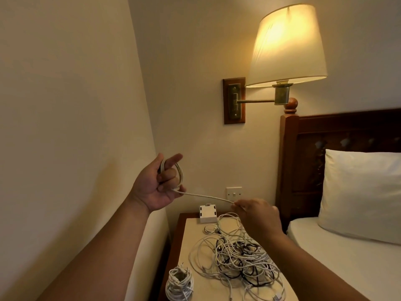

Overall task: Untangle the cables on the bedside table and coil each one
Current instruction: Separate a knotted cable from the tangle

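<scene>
Loops of pale braided cable (pixel 206 196) ring the fingers of the left hand (pixel 155 187). The right hand (pixel 258 216) pinches its taut run above thin tangled cords (pixel 240 255).

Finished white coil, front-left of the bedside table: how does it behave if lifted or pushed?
Coil probably floppy: thin loose loops, no tie visible, so one-loop lifts may unravel it. Likely light; a push should slide it across the smooth tabletop.

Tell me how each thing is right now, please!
Lamp: lit.
White cable: partly looped round the left hand, stretched taut to the right hand, which pinches it.
Cable pile: tangled, on the bedside table.
Cable bundle: coiled, at the table's front edge.
</scene>
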